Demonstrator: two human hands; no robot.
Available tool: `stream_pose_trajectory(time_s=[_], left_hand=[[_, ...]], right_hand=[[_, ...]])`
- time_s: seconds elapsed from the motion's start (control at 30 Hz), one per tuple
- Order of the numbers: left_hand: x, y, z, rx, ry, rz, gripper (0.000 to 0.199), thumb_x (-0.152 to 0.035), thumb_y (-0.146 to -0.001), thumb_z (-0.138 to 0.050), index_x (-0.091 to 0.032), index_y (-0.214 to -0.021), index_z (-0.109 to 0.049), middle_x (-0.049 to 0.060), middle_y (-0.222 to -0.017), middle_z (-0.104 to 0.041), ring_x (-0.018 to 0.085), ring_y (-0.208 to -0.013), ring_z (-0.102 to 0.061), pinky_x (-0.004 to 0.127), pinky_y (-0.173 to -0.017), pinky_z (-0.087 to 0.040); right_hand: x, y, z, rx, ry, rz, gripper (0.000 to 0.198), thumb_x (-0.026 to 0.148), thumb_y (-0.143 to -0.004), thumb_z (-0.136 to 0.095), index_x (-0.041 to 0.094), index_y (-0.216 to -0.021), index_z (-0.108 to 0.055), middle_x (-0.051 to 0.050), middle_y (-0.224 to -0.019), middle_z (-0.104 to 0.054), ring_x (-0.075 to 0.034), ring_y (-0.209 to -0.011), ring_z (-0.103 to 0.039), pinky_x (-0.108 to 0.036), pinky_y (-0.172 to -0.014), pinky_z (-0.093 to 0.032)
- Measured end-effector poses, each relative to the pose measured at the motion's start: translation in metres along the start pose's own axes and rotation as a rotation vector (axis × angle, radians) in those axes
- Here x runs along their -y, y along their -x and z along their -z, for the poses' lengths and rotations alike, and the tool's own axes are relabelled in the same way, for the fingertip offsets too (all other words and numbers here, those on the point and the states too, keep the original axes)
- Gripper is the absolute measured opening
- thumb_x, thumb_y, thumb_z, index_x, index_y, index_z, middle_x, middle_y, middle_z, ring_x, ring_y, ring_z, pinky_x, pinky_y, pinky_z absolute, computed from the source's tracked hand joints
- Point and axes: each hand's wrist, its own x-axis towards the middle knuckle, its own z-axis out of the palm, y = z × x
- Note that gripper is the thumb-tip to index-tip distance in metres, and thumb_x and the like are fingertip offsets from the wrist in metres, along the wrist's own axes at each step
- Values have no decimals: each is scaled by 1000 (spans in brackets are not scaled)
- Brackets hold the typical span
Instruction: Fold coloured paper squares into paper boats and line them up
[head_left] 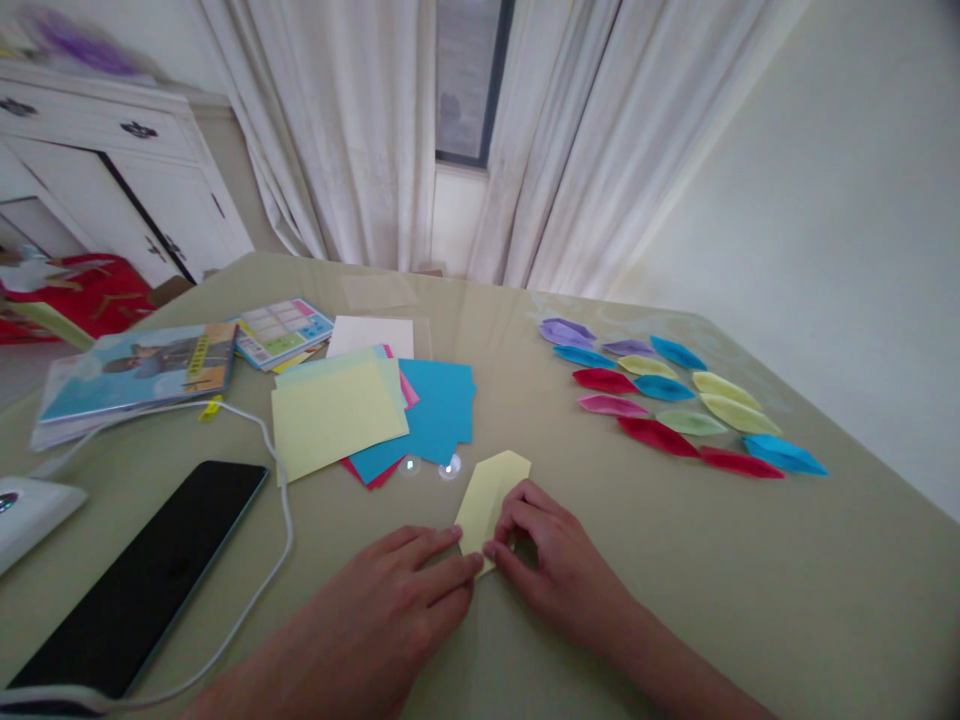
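A folded sheet of pale yellow paper (484, 500) lies on the table in front of me, its far end creased to a blunt point. My left hand (409, 590) rests at its near left side, fingers stretched out and fingertips touching the paper. On the near right edge, my right hand (551, 550) pinches the paper between thumb and fingers. Both hands meet close together at the sheet's near end, hiding part of it. Beyond my left hand is a loose stack of square paper, with a pale yellow sheet (337, 415) on top and blue sheets (439, 400) beneath.
Several folded paper boats, including a red one (656, 437) and a blue one (784, 453), lie in rows at the right. A black tablet (150, 580), a white cable (289, 520), a white device (34, 515) and a picture booklet (142, 370) occupy the left.
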Motion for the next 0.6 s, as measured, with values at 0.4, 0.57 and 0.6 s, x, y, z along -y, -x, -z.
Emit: stream_pose_trajectory(time_s=[0.4,0.57,0.6], left_hand=[[-5,-1,1,35,79,74,64,0,-86,-51,-19,-147,-59,2,-155,-63,27,-140,-59,46,-117,-50],[-3,-1,-3,-7,59,71,63,0,-92,-49,-24,-150,-56,0,-153,-65,27,-138,-61,46,-112,-53],[-3,-1,-4,-16,45,62,61,-1,-93,-49,-24,-149,-57,0,-152,-66,27,-136,-62,45,-110,-53]], right_hand=[[-2,4,0,-2,29,12,13,9,-96,-67,20,-92,-61,-3,-97,-61,-20,-87,-60,-30,-76,-45],[-1,7,1,7,58,78,13,7,-98,-63,20,-100,-62,-5,-103,-64,-21,-93,-61,-31,-81,-47],[0,8,1,12,82,99,14,7,-99,-62,20,-101,-62,-5,-103,-64,-21,-93,-61,-31,-82,-47]])
